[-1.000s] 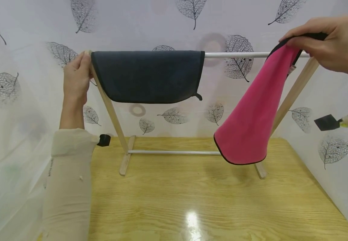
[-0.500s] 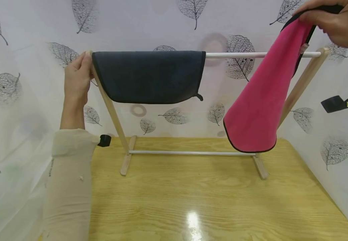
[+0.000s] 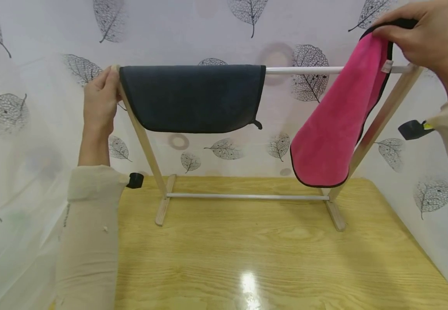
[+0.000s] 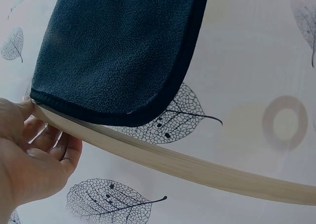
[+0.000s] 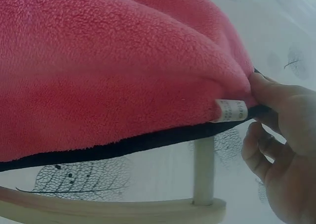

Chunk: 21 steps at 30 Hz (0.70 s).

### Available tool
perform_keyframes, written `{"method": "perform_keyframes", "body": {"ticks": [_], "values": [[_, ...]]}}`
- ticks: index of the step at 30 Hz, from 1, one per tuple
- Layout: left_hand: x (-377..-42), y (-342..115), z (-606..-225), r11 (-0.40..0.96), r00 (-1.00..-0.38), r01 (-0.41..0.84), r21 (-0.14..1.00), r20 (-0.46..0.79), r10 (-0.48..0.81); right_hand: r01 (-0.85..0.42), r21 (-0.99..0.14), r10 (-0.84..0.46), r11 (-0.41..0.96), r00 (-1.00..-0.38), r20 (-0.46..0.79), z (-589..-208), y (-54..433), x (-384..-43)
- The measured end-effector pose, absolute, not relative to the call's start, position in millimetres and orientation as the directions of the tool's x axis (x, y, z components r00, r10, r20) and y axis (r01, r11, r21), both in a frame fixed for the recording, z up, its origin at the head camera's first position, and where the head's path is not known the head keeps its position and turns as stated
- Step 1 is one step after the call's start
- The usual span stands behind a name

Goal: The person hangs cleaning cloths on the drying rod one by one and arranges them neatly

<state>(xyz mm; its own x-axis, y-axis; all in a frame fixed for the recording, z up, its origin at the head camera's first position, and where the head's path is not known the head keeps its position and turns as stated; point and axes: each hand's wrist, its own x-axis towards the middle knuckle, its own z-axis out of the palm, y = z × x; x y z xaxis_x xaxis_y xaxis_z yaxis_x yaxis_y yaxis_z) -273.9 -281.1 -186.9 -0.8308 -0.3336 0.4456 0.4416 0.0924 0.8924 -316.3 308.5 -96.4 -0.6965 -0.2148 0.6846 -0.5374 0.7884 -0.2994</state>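
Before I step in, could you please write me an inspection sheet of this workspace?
Surface: wood-grain table, bright reflection toward the front.
Job's things: dark cloth draped over the top rail of the rack; pink cloth hanging from the right hand.
Clutter: nothing seen.
Hands: left hand grips the rack's upper left end; right hand pinches the pink cloth's edge.
Cables: nothing seen.
Surroundings: leaf-patterned sheeting behind and beside the table.

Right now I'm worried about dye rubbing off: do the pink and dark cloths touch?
Apart: the head view shows bare white rod between pink cloth and dark cloth.
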Motion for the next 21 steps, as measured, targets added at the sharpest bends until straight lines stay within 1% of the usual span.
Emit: {"method": "perform_keyframes", "body": {"ticks": [2, 6, 12, 21], "values": [[-273.8, -281.0, -186.6, 0.083, -0.831, 0.445, 0.892, 0.446, -0.332, -0.490, -0.362, -0.164, 0.793, -0.744, 0.648, -99.2, 310.7, -318.3], [-273.1, -280.7, -186.6, 0.092, -0.829, 0.447, 0.890, 0.451, -0.332, -0.426, -0.457, -0.102, 0.781, -0.808, 0.580, -103.2, 314.9, -322.4], [-272.0, -279.0, -185.0, 0.090, -0.830, 0.443, 0.892, 0.446, -0.335, -0.384, -0.479, -0.076, 0.789, -0.835, 0.545, -106.0, 318.7, -326.6], [-271.6, -278.3, -185.8, 0.090, -0.829, 0.437, 0.895, 0.440, -0.346, -0.292, -0.466, -0.038, 0.835, -0.876, 0.481, -113.1, 321.0, -328.5]]}}
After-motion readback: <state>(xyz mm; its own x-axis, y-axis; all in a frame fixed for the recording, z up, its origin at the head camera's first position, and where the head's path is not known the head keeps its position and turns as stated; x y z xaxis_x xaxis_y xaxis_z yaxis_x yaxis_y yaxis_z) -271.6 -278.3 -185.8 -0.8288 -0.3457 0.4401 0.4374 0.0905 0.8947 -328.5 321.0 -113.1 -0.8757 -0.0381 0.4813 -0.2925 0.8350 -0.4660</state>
